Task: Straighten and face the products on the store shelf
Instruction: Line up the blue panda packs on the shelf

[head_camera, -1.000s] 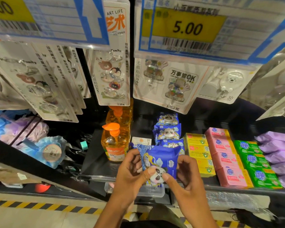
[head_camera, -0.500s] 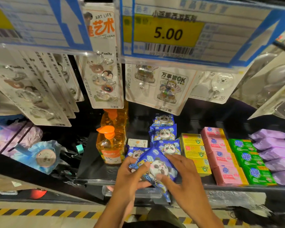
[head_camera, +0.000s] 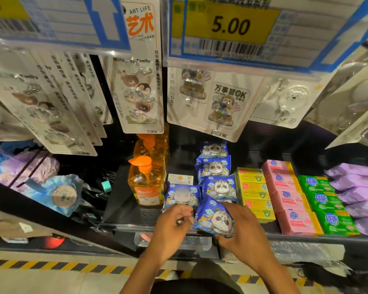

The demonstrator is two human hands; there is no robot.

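A row of blue panda-print packs [head_camera: 214,168] runs front to back on the black shelf [head_camera: 125,211]. My right hand [head_camera: 242,232] grips the frontmost pack [head_camera: 216,219] by its right and lower edges; it lies tilted at the shelf's front lip, panda face up. A second blue pack [head_camera: 182,195] sits just left of it. My left hand [head_camera: 171,223] hovers at that pack's lower edge with fingers loosely curled and holds nothing.
Orange pump bottles [head_camera: 146,181] stand left of the packs. Yellow [head_camera: 254,194], pink [head_camera: 289,198] and green [head_camera: 325,200] soap boxes and purple packs [head_camera: 357,194] fill the right. Hook cards [head_camera: 139,90] and price tags [head_camera: 232,26] hang overhead. A small white box [head_camera: 180,179] lies behind the left pack.
The blue pack held up in both hands has come down onto the shelf front, panda face up. My left hand has let go of it and shifted left; my right hand still holds it.
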